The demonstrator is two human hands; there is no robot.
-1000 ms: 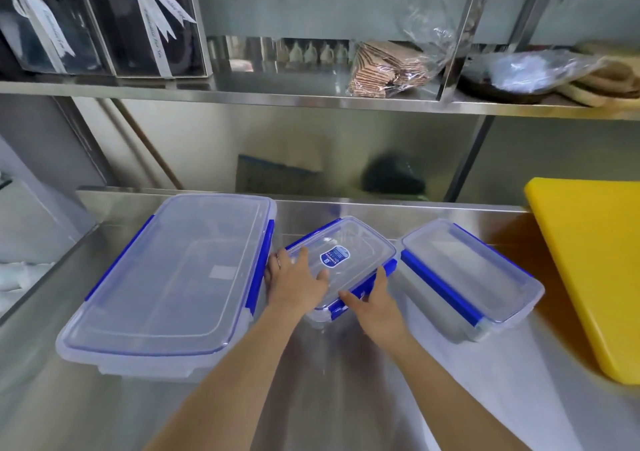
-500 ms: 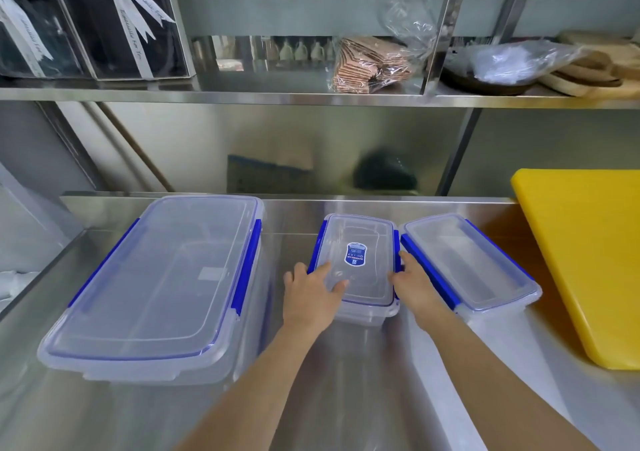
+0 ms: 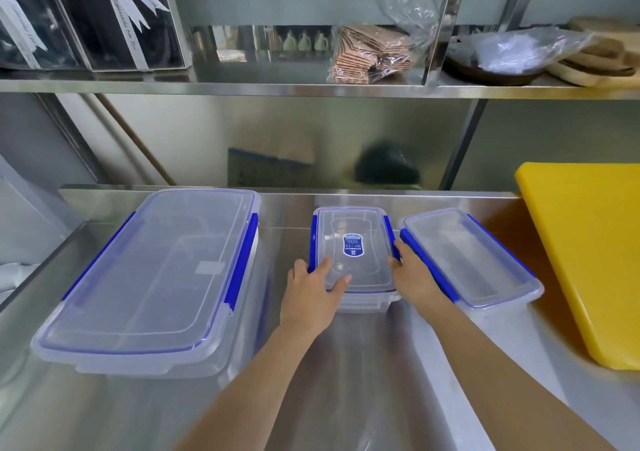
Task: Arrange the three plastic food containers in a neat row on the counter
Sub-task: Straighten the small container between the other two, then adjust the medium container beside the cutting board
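Note:
Three clear plastic containers with blue clips stand on the steel counter [image 3: 346, 381]. The large container [image 3: 156, 277] is at the left. The small container [image 3: 353, 243], with a blue label on its lid, stands in the middle, its long side pointing away from me. My left hand [image 3: 311, 291] grips its near left corner, thumb on the lid. My right hand [image 3: 412, 277] grips its near right side. The medium container [image 3: 467, 256] lies at the right, angled, its near left clip touching my right hand.
A yellow cutting board [image 3: 588, 260] lies at the right, close to the medium container. A steel shelf [image 3: 277, 83] above holds dark gift boxes [image 3: 104, 18], a bag of brown packets [image 3: 370, 52] and wrapped wooden boards [image 3: 554, 52]. The counter meets a steel back wall.
Both hands have turned the small container from a diagonal to pointing straight away from me and slid it back. The other two containers have stayed put.

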